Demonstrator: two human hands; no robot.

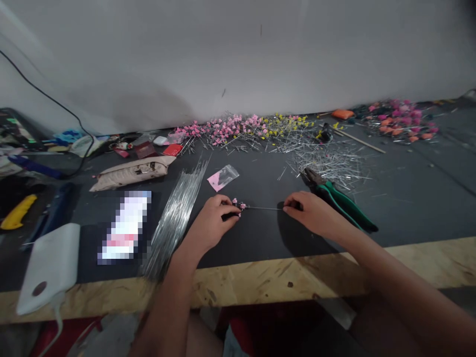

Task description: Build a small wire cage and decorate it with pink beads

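Between my two hands stretches a thin wire stem (265,208) with small pink flowers (243,206) at its left end. My left hand (212,220) is closed, its fingertips pinching by the flower end. At the other end, the wire's tip is pinched between the thumb and fingers of my right hand (305,210). Just behind the left hand lies a small clear plastic bag (223,177) with something pink in it. A bundle of straight metal wires (176,213) lies left of that hand. Beside my right wrist are green-handled pliers (344,206), jaws pointing away from me.
Along the wall lie pink flower stems (234,128), yellow ones (286,126) and magenta-orange ones (405,119). Loose wire pieces (330,163) sit behind the pliers. A blurred-out phone (126,228), a white power bank (52,267) and a yellow-handled tool (18,212) occupy the left.
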